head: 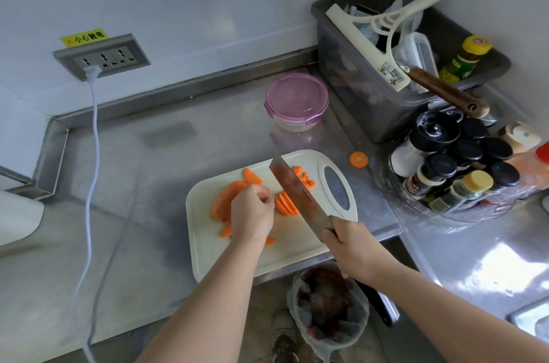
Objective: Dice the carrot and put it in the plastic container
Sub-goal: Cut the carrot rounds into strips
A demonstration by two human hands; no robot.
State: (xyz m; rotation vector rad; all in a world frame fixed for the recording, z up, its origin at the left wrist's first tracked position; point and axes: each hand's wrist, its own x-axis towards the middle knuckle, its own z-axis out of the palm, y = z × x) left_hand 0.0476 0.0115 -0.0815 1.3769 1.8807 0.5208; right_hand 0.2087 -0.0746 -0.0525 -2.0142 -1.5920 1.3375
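Left hand: I see the left hand (252,214) on the cutting board (294,241), fingers curled under over the carrot. I cannot tell whether they press a piece or only hover by it.
Right hand: the right hand (350,249) has its fingers wrapped tight round the handle of the knife (300,193). The blade tilts away from me, with its edge down at the strips.
Carrot: almost all of it lies on the board. Long carrot slices (225,199) sit under and left of the left hand, carrot strips (286,203) fan against the blade, and carrot dice (304,177) lie past the blade by the board's handle hole. One round carrot end (358,159) lies on the counter (148,169) just off the board.
Plastic container: the plastic container (297,101) stands on the counter beyond the board, well apart from it, with its purple lid clipped on. I cannot make out its contents through the lid.
Grey bin: the grey bin (371,101) in the corner holds a cream squeegee (371,36), clear boxes, a yellow-capped bottle (466,58) and a wooden handle (445,92) jutting over its rim.
Spice tray: the spice jars (460,160) crowd together, mostly black-capped.
Waste bag: the bagged bin (326,303) under the counter edge holds dark scraps.
Writing: the yellow sticker (84,37) above the wall socket (102,56) reads 小心触电. The jar, bottle and squeegee labels are too small for me to read.
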